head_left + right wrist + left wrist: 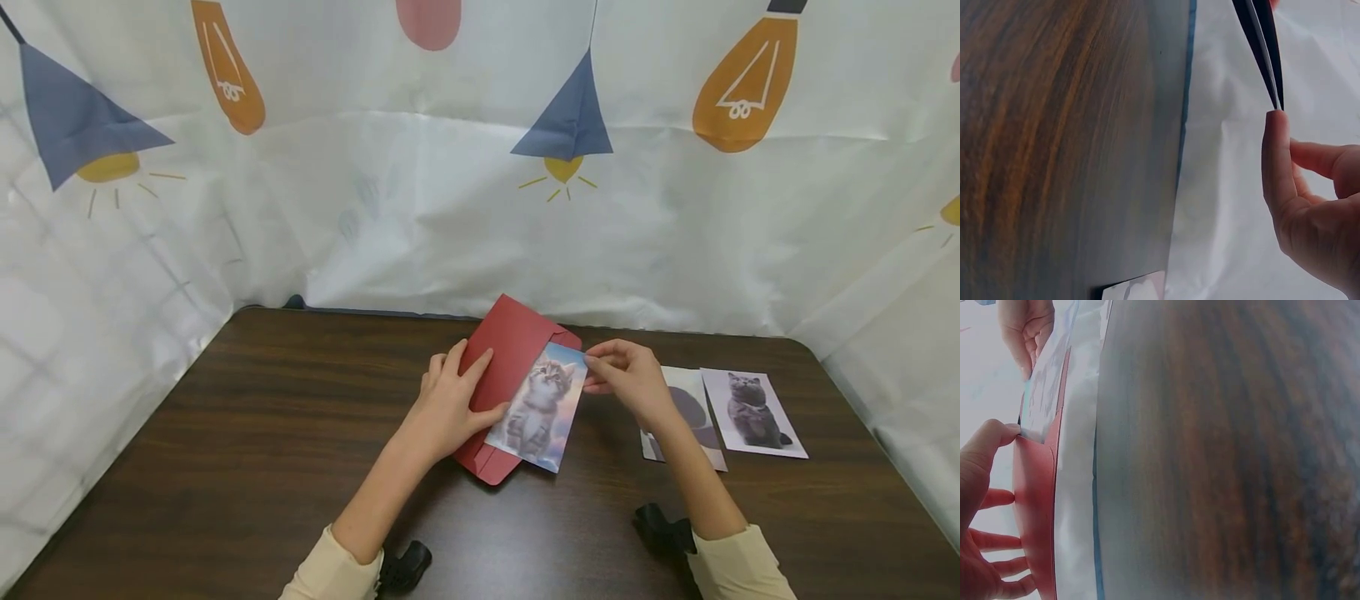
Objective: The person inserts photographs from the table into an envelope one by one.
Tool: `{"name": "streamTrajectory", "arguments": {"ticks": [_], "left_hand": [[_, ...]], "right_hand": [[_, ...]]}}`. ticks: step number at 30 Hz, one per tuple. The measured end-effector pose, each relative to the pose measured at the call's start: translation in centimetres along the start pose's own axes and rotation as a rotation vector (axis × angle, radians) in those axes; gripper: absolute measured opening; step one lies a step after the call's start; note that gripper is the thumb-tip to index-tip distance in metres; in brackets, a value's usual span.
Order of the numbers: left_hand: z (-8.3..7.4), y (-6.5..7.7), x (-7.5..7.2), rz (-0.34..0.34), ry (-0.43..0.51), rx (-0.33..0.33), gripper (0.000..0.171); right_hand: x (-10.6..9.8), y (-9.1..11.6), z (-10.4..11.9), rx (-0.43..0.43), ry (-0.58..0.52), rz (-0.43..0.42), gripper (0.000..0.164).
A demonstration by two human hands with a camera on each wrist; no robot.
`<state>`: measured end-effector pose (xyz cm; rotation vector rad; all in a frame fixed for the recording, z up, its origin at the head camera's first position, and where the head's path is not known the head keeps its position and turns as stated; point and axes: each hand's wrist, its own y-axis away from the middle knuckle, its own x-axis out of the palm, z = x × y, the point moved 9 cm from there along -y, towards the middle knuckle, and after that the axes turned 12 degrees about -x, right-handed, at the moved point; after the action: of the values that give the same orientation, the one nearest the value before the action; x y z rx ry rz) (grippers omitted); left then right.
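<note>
Nearest, over the dark, wood-grained surface (pixel 225 458), were cream cloth sleeves (pixel 333 573) with black wrist devices (pixel 406 567) beside them. Further in, the left hand (pixel 448 404) lay spread, fingers fairly straight, against a smooth, matte red paper envelope (pixel 506 350) with rounded corners, apparently to steady it, the thumb set by its mouth. At that mouth, right of the middle and towards the far edge of the surface, was a flat, rectangular card printed with a fluffy kitten (pixel 542 408); how much of it was tucked inside could not be told. The right hand (pixel 628 377) pinched its far right corner between thumb and forefinger, a light hold that seemed suited to guiding a thin sheet without creasing it and left the picture uncovered. Towards the right edge, a pale card with grey rounded shapes (pixel 686 402), partly hidden by the right forearm (pixel 705 487), lay just beside a white card showing a seated grey cat (pixel 752 412). Beyond the far edge hung a creased white curtain (pixel 375 208) printed with lamps and bulbs.
</note>
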<state>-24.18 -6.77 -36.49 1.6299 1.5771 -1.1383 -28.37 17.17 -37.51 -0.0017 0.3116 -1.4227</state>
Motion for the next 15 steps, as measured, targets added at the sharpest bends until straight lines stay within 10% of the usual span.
{"name": "streamTrajectory", "arguments": {"ticks": [15], "left_hand": [[-0.27,0.08,0.10,0.006,-0.014,0.006,0.076]], "right_hand": [[0.21,0.34,0.26,0.043,-0.010,-0.055,0.028]]}}
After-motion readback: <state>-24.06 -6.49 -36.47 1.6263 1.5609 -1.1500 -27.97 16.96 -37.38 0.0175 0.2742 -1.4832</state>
